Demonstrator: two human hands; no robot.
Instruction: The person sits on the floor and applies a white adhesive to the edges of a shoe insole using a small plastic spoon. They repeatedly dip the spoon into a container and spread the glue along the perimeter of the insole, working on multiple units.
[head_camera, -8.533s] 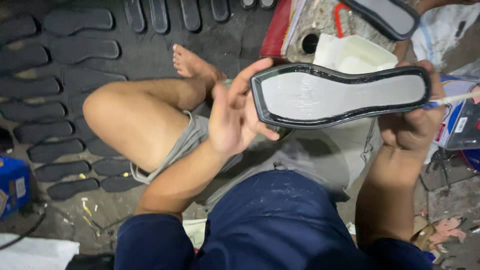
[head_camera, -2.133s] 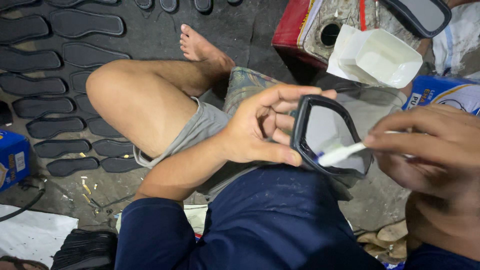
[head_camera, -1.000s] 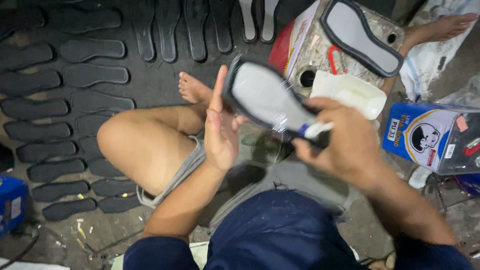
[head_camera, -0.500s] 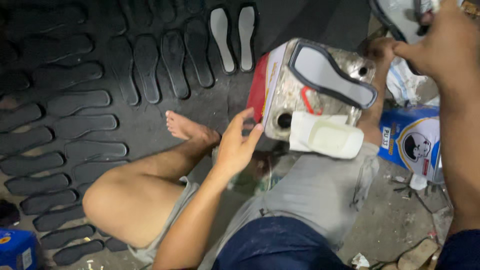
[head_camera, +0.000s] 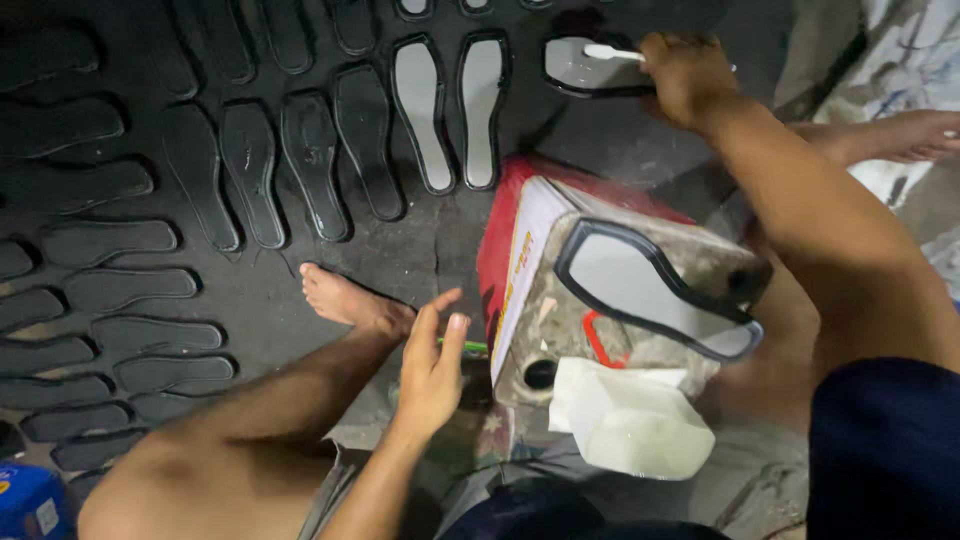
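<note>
Two hands work apart: right hand grips a brush and a sole lying crosswise, far ahead; left hand hangs open, empty.

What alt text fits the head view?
The right hand, holding a white brush, lays a black-rimmed shoe sole beside rows of soles on the dark floor. The left hand hovers open near a battered tin that carries another sole.
</note>
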